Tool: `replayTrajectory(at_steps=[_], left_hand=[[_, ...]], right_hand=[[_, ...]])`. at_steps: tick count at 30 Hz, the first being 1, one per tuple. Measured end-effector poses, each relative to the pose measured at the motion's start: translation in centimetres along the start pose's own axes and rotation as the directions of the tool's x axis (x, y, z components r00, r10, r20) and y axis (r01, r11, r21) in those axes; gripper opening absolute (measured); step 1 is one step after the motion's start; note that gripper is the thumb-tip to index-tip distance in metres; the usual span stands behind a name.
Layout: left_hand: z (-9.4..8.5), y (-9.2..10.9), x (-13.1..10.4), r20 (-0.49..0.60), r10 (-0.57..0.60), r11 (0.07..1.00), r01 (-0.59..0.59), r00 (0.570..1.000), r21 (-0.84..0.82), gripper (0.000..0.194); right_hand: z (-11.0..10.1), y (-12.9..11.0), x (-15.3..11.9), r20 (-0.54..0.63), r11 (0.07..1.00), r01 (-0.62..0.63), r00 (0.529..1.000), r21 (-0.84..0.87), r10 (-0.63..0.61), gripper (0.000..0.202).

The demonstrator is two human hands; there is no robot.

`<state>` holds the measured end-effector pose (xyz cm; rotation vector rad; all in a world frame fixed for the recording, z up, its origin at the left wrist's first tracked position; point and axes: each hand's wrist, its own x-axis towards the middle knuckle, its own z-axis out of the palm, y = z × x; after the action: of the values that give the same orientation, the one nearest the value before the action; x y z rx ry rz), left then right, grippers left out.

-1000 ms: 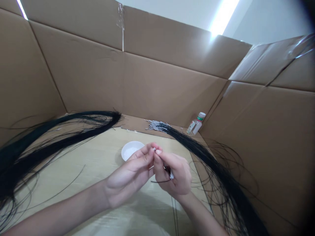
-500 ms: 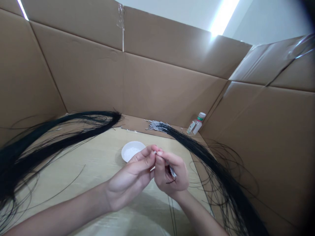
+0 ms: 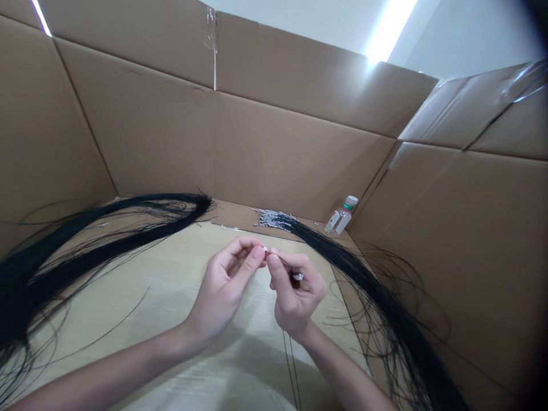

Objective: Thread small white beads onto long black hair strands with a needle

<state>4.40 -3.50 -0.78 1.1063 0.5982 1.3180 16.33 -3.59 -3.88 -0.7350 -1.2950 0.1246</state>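
Observation:
My left hand [image 3: 225, 285] is closed in a pinch, with a small white bead [image 3: 265, 249] between thumb and forefinger. Fingertip to fingertip with it, my right hand [image 3: 297, 291] is also pinched, on a dark thread [image 3: 289, 359] whose strands hang down below the wrist. A little cluster of white beads [image 3: 297, 276] shows in the curl of the right fingers. Whether the thread's tip is inside the bead is too small to tell. The white bowl seen earlier is hidden behind my left hand.
A bundle of dark threads with white beaded ends [image 3: 274, 219] runs down the right side. Another dark bundle [image 3: 141, 234] lies at the left. A clear bottle [image 3: 341, 217] stands in the back right corner. Cardboard walls [image 3: 299, 154] enclose the pale tabletop [image 3: 162, 285].
My left hand has moved left and up, turning more upright, and now covers the bowl. The right hand has risen slightly. The white bead shows more plainly between the fingertips.

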Motion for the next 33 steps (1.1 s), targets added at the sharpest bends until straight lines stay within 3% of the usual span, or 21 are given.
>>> replayTrajectory(at_steps=[4, 12, 15, 18, 21, 27, 33], left_hand=[[-0.2, 0.2, 0.1, -0.024, 0.124, 0.982, -0.119, 0.992, 0.149, 0.007], [-0.6, 0.3, 0.7, -0.086, 0.208, 0.950, -0.180, 0.974, 0.253, 0.009], [-0.9, 0.4, 1.0, -0.054, 0.207, 0.949, -0.187, 0.977, 0.254, 0.012], [-0.9, 0.4, 1.4, -0.046, 0.189, 0.961, -0.175, 0.981, 0.216, 0.014], [-0.9, 0.1, 1.8, -0.045, 0.162, 0.976, -0.154, 0.986, 0.153, 0.017], [-1.3, -0.7, 2.0, -0.047, 0.141, 0.989, -0.138, 0.989, 0.061, 0.017], [-1.4, -0.6, 2.0, -0.034, 0.057, 0.998, -0.057, 0.998, -0.001, 0.018]], right_hand=[[0.3, -0.7, 0.5, -0.013, 0.993, -0.101, 0.995, 0.059, 0.102, 0.010], [0.7, -1.0, 1.0, 0.052, 0.966, -0.218, 0.976, 0.141, 0.212, 0.013], [0.4, -0.6, 1.0, 0.119, 0.951, -0.264, 0.962, 0.160, 0.247, 0.017], [0.1, -0.3, 1.0, 0.145, 0.939, -0.235, 0.968, 0.250, 0.203, 0.028], [-0.2, -0.2, 1.1, 0.150, 0.932, -0.227, 0.970, 0.284, 0.191, 0.020], [-0.7, -0.9, 1.4, 0.165, 0.919, -0.314, 0.946, 0.237, 0.281, 0.013], [-1.0, -1.6, 1.7, 0.131, 0.981, -0.195, 0.972, -0.018, 0.196, 0.015]])
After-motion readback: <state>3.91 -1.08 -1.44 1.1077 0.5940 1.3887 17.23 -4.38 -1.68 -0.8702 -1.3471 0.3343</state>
